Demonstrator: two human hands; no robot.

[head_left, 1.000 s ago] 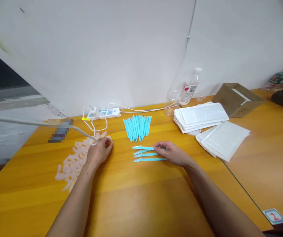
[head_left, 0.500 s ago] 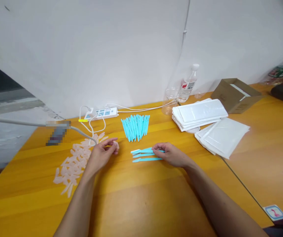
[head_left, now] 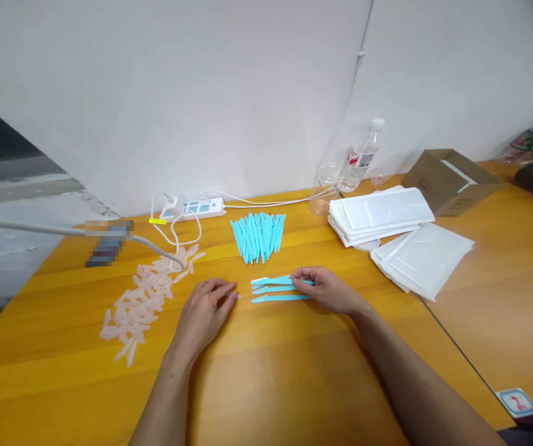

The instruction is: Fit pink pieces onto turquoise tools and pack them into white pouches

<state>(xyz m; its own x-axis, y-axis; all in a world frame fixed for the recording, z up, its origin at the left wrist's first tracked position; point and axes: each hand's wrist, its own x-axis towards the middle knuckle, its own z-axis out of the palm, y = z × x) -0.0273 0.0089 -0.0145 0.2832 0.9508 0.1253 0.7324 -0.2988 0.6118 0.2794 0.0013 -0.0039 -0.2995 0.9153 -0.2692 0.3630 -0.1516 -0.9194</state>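
Observation:
My right hand (head_left: 322, 288) pinches the handle end of a turquoise eyebrow razor (head_left: 278, 280), its blade end pointing left. Just below it, two more turquoise razors (head_left: 278, 298) lie roughly parallel, their right ends reaching under or beside my fingers. Left of the blade ends, my left hand (head_left: 208, 306) is closed low over the table. A pale bit shows at its fingertips, likely a translucent pink blade cap, mostly hidden by the fingers. Many similar pink caps (head_left: 140, 300) are spread on the table to the left of that hand.
A fan of turquoise razors (head_left: 258, 238) lies beyond my hands. Behind it are a power strip (head_left: 201, 209) and white cables. To the right are stacked white packets (head_left: 382, 217), a water bottle (head_left: 361, 161), a clear cup (head_left: 325, 192) and an open cardboard box (head_left: 452, 186).
My left hand has moved right and toward me, closer to the razors' blade ends, and the pink cap in its fingers is now mostly hidden. My right hand keeps its pinch on the razor.

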